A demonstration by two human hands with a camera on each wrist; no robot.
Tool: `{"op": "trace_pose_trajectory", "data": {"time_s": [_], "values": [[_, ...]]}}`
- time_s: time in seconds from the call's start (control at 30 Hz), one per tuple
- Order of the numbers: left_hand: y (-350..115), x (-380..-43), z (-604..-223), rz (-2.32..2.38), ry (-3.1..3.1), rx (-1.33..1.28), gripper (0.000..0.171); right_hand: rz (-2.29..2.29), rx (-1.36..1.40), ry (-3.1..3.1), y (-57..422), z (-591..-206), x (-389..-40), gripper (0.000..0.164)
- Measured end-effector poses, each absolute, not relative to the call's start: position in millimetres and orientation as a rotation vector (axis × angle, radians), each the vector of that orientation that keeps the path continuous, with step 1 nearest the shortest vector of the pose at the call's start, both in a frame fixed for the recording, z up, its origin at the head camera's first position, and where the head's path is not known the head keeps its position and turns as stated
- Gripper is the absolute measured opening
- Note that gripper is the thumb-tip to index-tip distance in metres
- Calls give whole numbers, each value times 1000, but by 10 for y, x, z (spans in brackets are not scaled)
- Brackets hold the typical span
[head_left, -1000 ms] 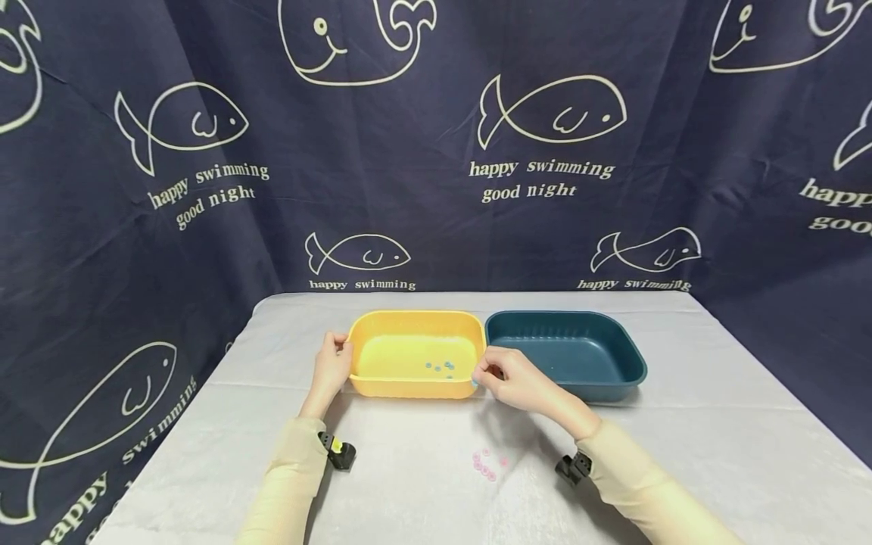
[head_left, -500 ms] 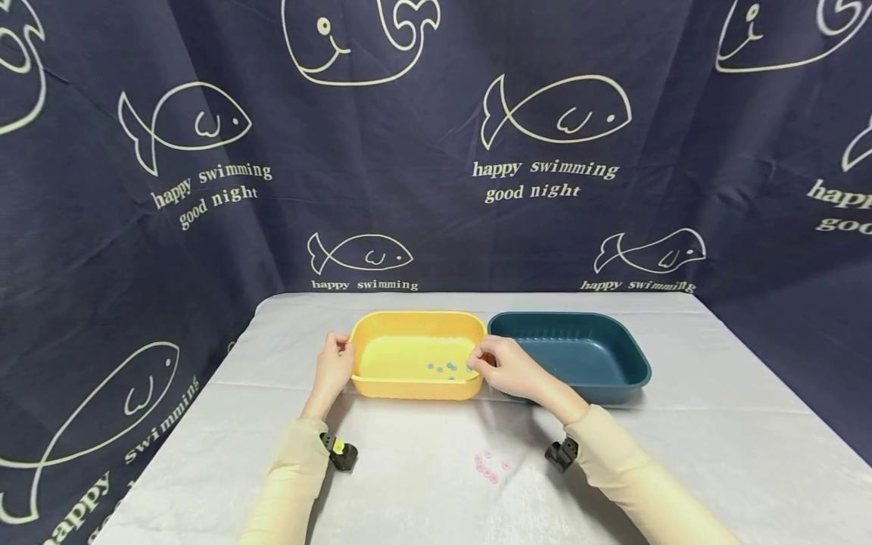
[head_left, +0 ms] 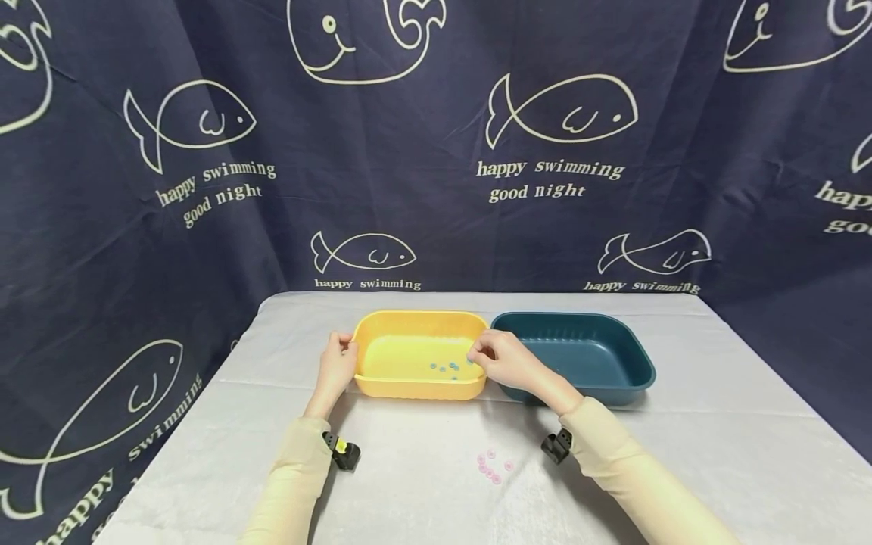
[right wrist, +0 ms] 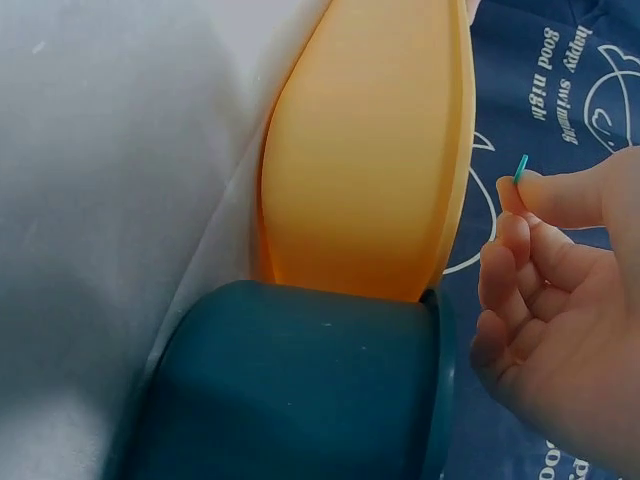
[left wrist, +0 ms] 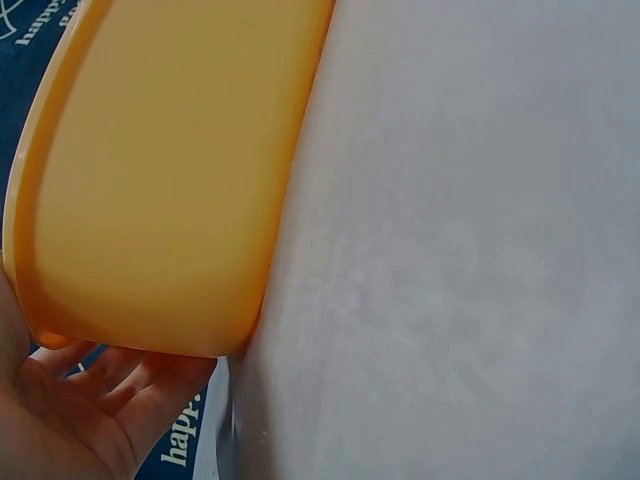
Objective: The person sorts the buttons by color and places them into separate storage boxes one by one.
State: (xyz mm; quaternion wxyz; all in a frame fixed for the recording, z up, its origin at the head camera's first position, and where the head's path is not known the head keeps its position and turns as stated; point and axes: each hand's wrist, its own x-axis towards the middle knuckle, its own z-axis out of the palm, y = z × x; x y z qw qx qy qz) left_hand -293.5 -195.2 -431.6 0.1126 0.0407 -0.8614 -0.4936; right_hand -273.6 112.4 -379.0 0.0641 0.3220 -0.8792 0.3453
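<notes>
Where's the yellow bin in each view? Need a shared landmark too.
Head: yellow bin just below centre, left of teal bin.
Left wrist: yellow bin fills upper left.
Right wrist: yellow bin upper middle.
Shared landmark: navy printed curtain, in all three.

A navy curtain [head_left: 436,204] (printed with pale fish and "happy swimming") hangs behind a pale grey tabletop [head_left: 415,462].

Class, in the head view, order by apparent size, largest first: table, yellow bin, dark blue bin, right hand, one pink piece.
1. Table
2. Yellow bin and dark blue bin: too alike to rank
3. Right hand
4. Pink piece
</notes>
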Motion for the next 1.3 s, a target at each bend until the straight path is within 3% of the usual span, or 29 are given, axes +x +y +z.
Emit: {"op": "trace_pose_trajectory", "data": {"time_s": [1.3], "values": [[-1950,-2948,-4339,-1445,-2525,133,26,966,880,-2749,1050,-3894,-3106,21]]}}
